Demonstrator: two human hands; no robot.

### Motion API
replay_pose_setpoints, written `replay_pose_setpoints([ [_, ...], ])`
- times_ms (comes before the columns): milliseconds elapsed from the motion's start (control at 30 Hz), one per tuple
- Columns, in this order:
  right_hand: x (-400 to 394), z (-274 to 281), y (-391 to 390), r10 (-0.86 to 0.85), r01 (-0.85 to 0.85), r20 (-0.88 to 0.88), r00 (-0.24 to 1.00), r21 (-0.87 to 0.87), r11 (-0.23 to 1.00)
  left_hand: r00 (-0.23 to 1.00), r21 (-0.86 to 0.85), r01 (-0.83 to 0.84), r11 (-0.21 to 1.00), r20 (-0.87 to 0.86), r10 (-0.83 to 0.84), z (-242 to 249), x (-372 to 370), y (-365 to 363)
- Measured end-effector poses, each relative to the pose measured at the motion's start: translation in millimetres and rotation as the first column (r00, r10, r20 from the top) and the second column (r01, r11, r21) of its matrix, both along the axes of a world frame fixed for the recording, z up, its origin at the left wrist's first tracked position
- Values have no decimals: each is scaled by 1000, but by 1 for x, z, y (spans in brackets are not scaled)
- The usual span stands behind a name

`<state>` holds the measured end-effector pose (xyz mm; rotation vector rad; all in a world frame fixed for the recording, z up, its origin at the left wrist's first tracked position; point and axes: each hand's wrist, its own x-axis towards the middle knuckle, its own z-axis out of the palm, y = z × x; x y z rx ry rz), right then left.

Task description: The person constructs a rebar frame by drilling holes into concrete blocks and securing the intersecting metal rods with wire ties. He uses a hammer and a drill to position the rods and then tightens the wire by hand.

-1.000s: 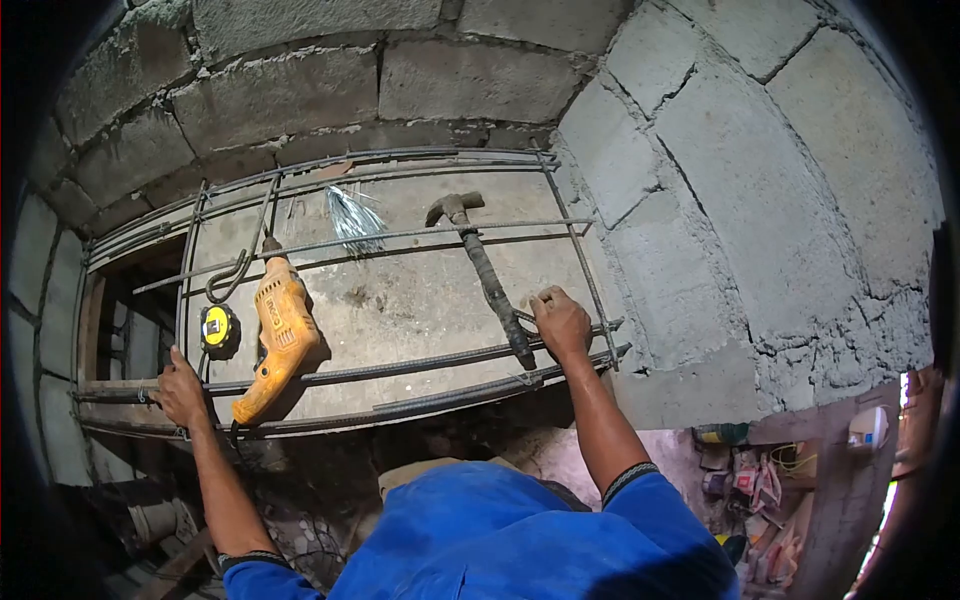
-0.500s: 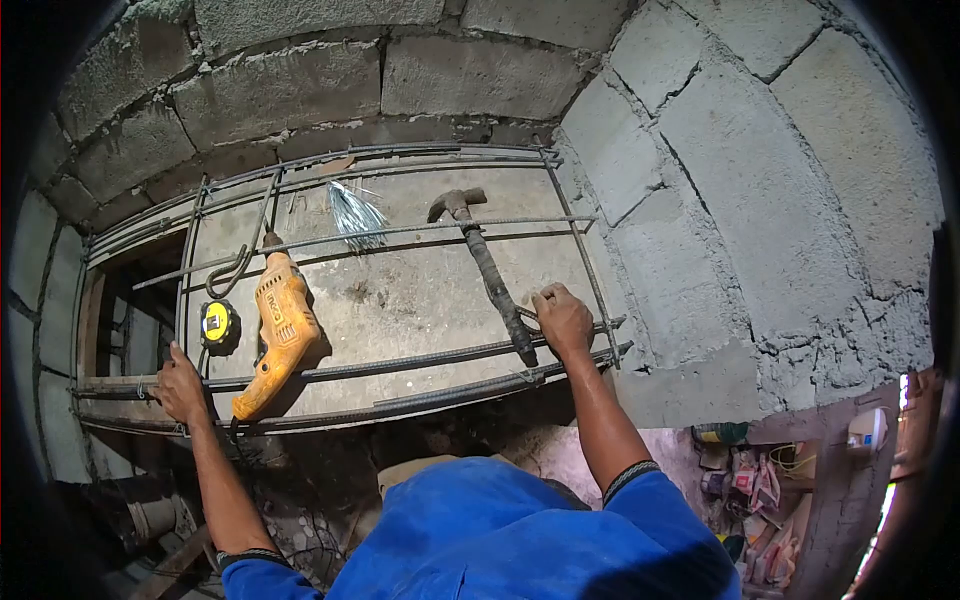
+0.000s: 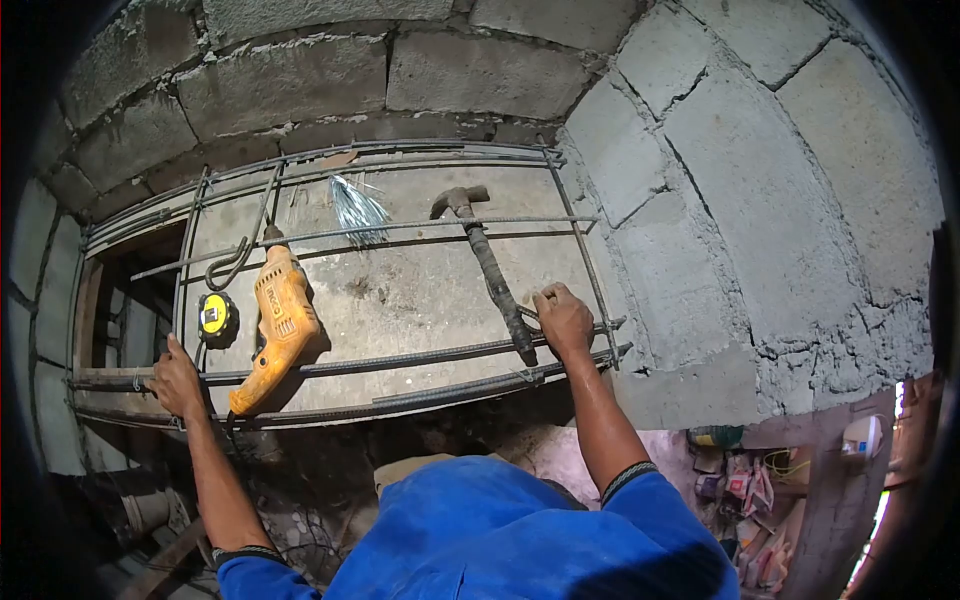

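Moved: the view has tipped slightly; hands, drill (image 3: 284,315) and hammer (image 3: 488,272) keep their places on the slab (image 3: 400,300).
Slab: grey, stained, under a grid of bars (image 3: 430,354); long ones run along its near and far edges, one across its middle.
Left end: dark opening (image 3: 145,290), framed in wood.
Walls: rough grey blocks (image 3: 480,75) behind, left and right.
Lower right: bags (image 3: 758,490) and a white container (image 3: 861,437).
Left arm: stretched forward, left hand (image 3: 177,380) at the near left corner, one finger extended, the others bent by a bar; grip cannot be told.
Right arm: reaching forward, right hand (image 3: 565,318) near the right edge, curled narrow at a short rod (image 3: 527,313); whether it grips cannot be told.
Between hands: drill at left, beside the tape measure (image 3: 214,318); hammer near the right hand; wire bundle (image 3: 358,212) towards the far edge.
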<state>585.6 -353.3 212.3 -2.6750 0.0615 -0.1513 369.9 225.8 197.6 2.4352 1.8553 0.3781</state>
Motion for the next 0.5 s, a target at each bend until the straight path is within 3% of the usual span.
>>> replay_pose_setpoints([
  [333,3,-9,-6,11,-11,4,1000,-10,1000,999,6,-31,1000,12,31,-1,2,0],
  [400,15,-34,-18,87,-79,43,995,-168,983,996,-53,-61,997,-70,57,-3,4,6],
  [433,11,-28,-13,67,-58,56,996,-141,988,998,25,-69,997,6,69,-10,1,5],
  [500,5,-17,-6,54,-47,61,997,-102,994,989,-35,-117,992,86,120,-6,1,5],
])
